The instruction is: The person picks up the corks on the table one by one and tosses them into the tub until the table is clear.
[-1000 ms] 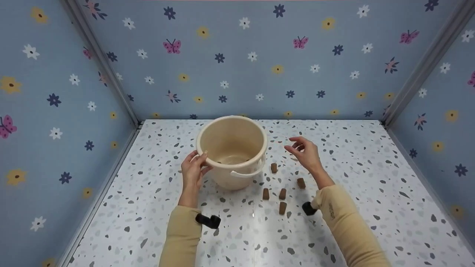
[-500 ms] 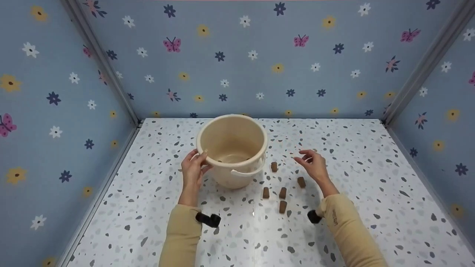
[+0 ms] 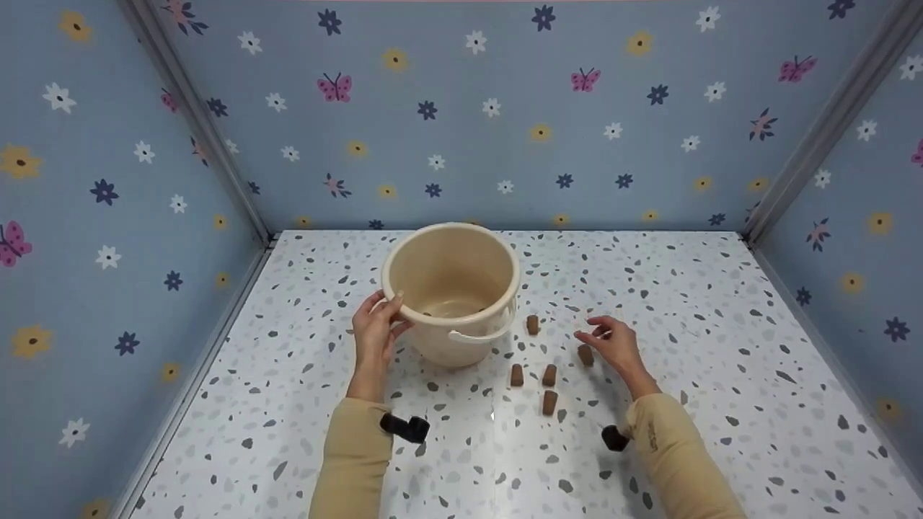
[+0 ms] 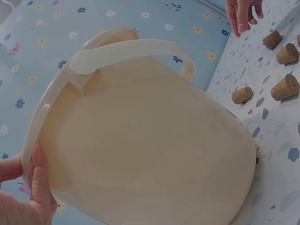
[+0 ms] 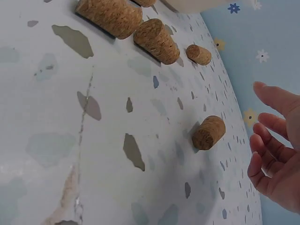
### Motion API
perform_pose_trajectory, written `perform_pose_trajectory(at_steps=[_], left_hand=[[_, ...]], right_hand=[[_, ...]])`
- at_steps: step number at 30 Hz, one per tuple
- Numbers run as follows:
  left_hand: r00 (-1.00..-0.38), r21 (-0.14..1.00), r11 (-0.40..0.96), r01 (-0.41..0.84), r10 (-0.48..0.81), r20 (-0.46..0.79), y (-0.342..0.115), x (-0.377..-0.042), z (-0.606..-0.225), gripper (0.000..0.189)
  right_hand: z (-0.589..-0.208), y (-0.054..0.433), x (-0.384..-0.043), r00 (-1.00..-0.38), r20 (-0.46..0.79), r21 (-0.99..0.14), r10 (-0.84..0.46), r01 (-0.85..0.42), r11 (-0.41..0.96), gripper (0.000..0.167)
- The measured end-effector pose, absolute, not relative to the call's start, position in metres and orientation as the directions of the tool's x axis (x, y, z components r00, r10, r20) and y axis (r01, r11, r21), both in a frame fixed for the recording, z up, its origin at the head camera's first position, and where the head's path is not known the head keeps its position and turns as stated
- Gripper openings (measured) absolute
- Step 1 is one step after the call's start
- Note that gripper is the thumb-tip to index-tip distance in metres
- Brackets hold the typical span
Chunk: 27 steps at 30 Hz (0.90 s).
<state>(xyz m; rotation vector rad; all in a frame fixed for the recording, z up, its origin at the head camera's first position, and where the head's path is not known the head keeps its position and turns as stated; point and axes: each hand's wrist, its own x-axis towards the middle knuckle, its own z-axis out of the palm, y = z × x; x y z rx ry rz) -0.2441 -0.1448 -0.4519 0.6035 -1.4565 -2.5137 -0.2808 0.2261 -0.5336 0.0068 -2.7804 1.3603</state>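
Observation:
My left hand [image 3: 373, 328] grips the near-left rim of a cream plastic bucket [image 3: 461, 346], thumb on the inside edge and fingers outside. In the left wrist view the bucket [image 4: 150, 131] stands tilted in the picture, its handle [image 4: 131, 49] hanging along the side. My right hand [image 3: 613, 346] hovers over the right side of the table with loosely bent fingers and nothing between them. Just below its fingertips lies a cork stopper [image 3: 585, 355], which also shows in the right wrist view as a brown tapered cork [image 5: 209, 133] apart from the hand.
Several more corks lie between bucket and right hand: one cork [image 3: 532, 325] beside the bucket, a left cork [image 3: 517, 375], a middle cork [image 3: 549, 375] and a front cork [image 3: 549, 403]. The speckled white table [image 3: 288, 375] meets blue flowered walls [image 3: 461, 108] at the back and sides.
My right hand has drawn back toward me and slightly to the right, coming down near the rightmost cork. The left hand and the bucket have stayed in place.

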Motion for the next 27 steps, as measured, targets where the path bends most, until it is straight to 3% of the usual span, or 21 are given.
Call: perform_pose_trajectory(at_steps=[10, 27], left_hand=[[-0.899, 0.854, -0.518, -0.057, -0.345, -0.269, -0.145, -0.243, -0.451, 0.039], [-0.895, 0.869, -0.490, -0.071, -0.353, -0.272, -0.145, -0.243, -0.451, 0.040]], right_hand=[[-0.547, 0.233, -0.276, -0.994, -0.106, -0.765, 0.011, 0.088, 0.638, 0.048], [-0.557, 0.238, -0.272, -0.984, -0.174, -0.780, -0.029, 0.120, 0.615, 0.052]])
